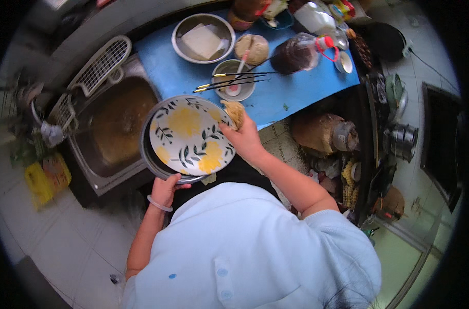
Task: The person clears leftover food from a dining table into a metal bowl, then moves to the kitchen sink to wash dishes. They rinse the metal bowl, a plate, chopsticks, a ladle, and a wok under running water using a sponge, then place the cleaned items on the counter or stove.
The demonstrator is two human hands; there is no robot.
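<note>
My left hand (166,189), a pale bangle at its wrist, grips the near rim of a round metal basin (146,152). A white plate (192,141) with yellow flowers and dark green leaves lies tilted over the basin and hides most of its inside. My right hand (244,139) has its thumb over the plate's right edge. A tan fibrous scrubber (235,114) is held in its fingers, just outside the rim. Beyond the plate, several dark-handled sticks (238,80) with gold tips and a pale spoon (240,71) rest across a bowl (248,92).
Left of the basin is a metal sink (122,119) with brownish water and a white plastic rack (103,65) along its edge. On the blue counter (269,104) stand a metal bowl (176,40) holding a white block and a dark-filled plastic bottle (296,54). A brown jar (315,133) sits below.
</note>
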